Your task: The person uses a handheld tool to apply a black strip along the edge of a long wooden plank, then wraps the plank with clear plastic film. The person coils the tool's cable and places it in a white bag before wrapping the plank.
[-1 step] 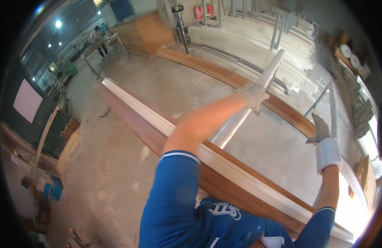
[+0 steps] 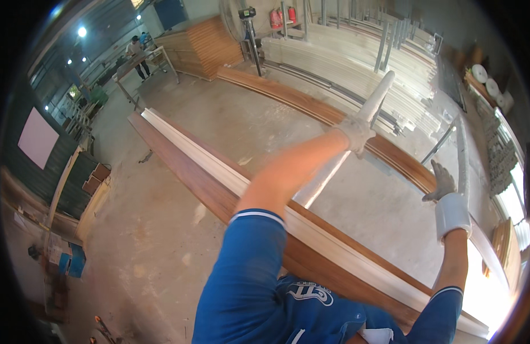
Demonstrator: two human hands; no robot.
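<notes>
My left hand point(image 2: 356, 135), in a grey glove, lies over a long brown moulded board point(image 2: 311, 108), with its fingers apart. It is at the point where the board crosses a pale wrapped bar point(image 2: 379, 94). My right hand point(image 2: 444, 182), also gloved, has its fingers spread beside the right part of that board. Whether it touches the board I cannot tell. Around my right wrist sits a whitish translucent roll point(image 2: 453, 217), like plastic film. Nearer my body, a second long brown board with a white strip point(image 2: 311, 229) runs under my left arm.
Long pale profiles point(image 2: 345, 60) are stacked behind the far board, between metal posts. A tripod point(image 2: 252, 43) and a brown panel stack point(image 2: 210, 46) stand at the back. Two trestle-like legs hold a far bench point(image 2: 142, 60) with a person point(image 2: 138, 54) beside it. White rolls point(image 2: 480, 73) lie at the right.
My left arm and hand have shifted slightly to the right. My right hand and the roll have moved a little to the left. The boards look unmoved.
</notes>
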